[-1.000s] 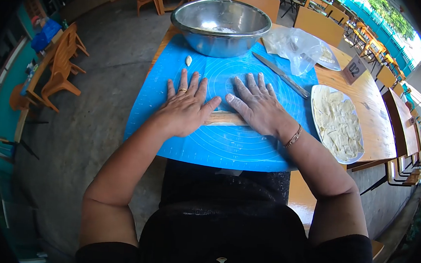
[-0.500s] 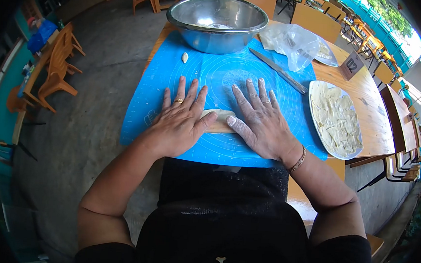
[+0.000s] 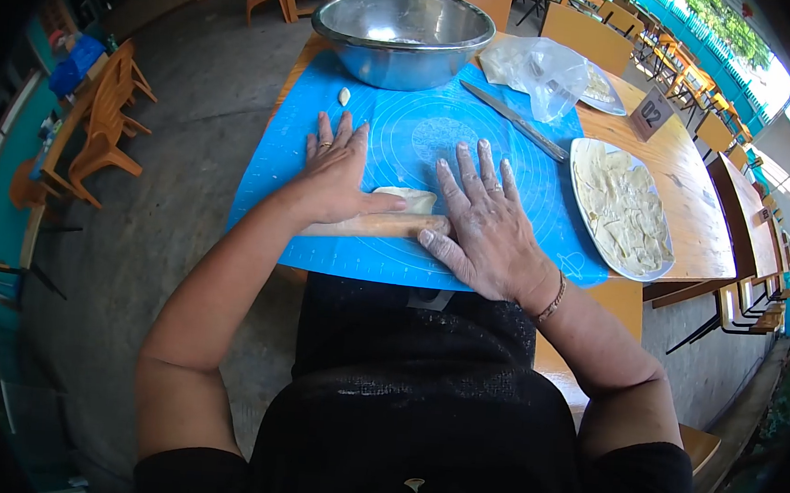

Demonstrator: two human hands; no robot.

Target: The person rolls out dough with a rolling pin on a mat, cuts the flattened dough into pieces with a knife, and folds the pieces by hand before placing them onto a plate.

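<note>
A wooden rolling pin (image 3: 360, 225) lies crosswise near the front of a blue silicone mat (image 3: 272, 174). Just beyond it rests a flattened oval of dough (image 3: 409, 199). My left hand (image 3: 337, 180) is over the pin's left part, its fingers stretched forward and its thumb pointing right along the dough's edge. At the pin's right end, my floury right hand (image 3: 493, 219) lies flat with spread fingers, the thumb in front of the pin. Neither hand wraps around the pin. Farther up the mat sits a small dough piece (image 3: 344, 96).
A steel bowl (image 3: 399, 64) stands at the mat's back edge. A knife (image 3: 518, 122) lies at the right, near a plastic bag (image 3: 553, 79). Flat dough pieces cover an oval plate (image 3: 666, 265). Behind it stands a number sign (image 3: 648, 115) on the wooden table (image 3: 703, 236).
The left hand has turned and shifted left, uncovering more of the rolling pin. More of the dough now shows beyond the pin. The right hand stays near the pin's right end.
</note>
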